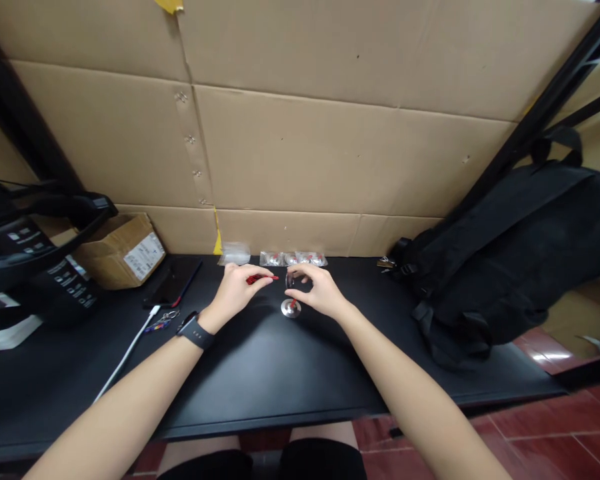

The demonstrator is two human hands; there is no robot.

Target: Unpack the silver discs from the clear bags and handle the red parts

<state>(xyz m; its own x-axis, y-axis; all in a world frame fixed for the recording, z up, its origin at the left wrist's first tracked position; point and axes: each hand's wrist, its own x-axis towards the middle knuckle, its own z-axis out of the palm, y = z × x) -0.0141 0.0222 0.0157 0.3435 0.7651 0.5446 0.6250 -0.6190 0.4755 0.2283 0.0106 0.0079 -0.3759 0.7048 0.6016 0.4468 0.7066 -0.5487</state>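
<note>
My left hand (pixel 235 290) rests on the black table (pixel 260 373) with its fingers pinched on a small red tool (pixel 261 279) that points right. My right hand (pixel 317 290) is curled just to the right of it, fingertips closed on a small clear piece (pixel 290 281) held above a round silver metal disc (pixel 291 308) that lies on the table and has a red part in its middle. The two hands are a few centimetres apart. A dark watch (pixel 196 331) is on my left wrist.
Several small clear packets with red and silver parts (pixel 293 258) lie along the cardboard back wall (pixel 300 147). A black backpack (pixel 510 260) fills the right side. At left are a phone (pixel 173 281), a white cable (pixel 127 353), keys (pixel 163 321), a cardboard box (pixel 123 250) and black equipment (pixel 25 247).
</note>
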